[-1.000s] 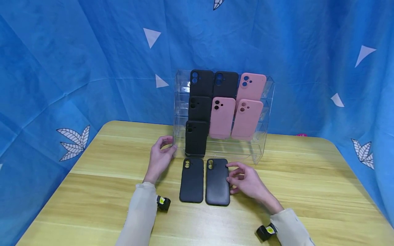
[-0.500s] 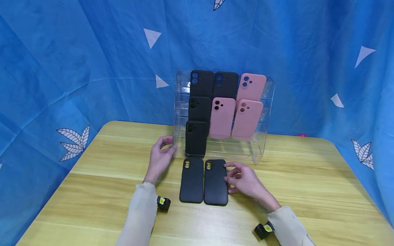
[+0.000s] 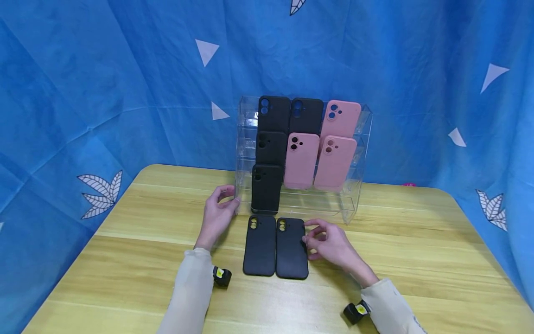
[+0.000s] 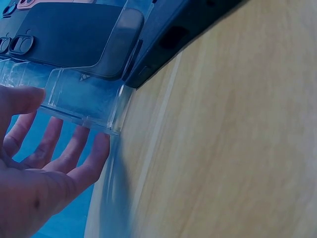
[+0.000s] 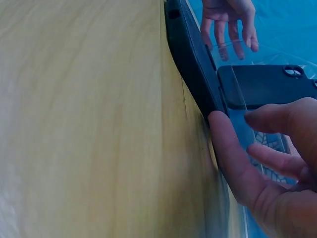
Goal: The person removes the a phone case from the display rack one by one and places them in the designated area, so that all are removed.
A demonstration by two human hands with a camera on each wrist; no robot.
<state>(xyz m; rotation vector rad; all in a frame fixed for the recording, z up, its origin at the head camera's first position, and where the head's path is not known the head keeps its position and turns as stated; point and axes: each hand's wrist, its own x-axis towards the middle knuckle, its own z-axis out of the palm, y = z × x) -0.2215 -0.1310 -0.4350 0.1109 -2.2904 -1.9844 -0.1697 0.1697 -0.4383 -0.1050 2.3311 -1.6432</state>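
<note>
Two black phone cases lie side by side on the table in the head view, the left case [image 3: 260,246] and the right case [image 3: 292,250], almost touching. My right hand [image 3: 331,243] is at the right case's right edge, fingers loosely bent. In the right wrist view its thumb [image 5: 233,153] touches the case's side, while the other fingers stand apart. A clear display rack [image 3: 310,202] stands behind. My left hand [image 3: 218,211] rests thumb and fingertips against the rack's left side; in the left wrist view its fingers [image 4: 74,148] spread along that panel.
Several cases lean on the rack's tiers: black ones, such as the lowest case [image 3: 266,190], and pink ones, such as the middle case [image 3: 301,160]. A blue curtain [image 3: 146,69] hangs behind the wooden table [image 3: 417,241].
My right hand has slid the right black case a little to the left, narrowing the gap to the left case. My left hand has stayed at the rack's side.
</note>
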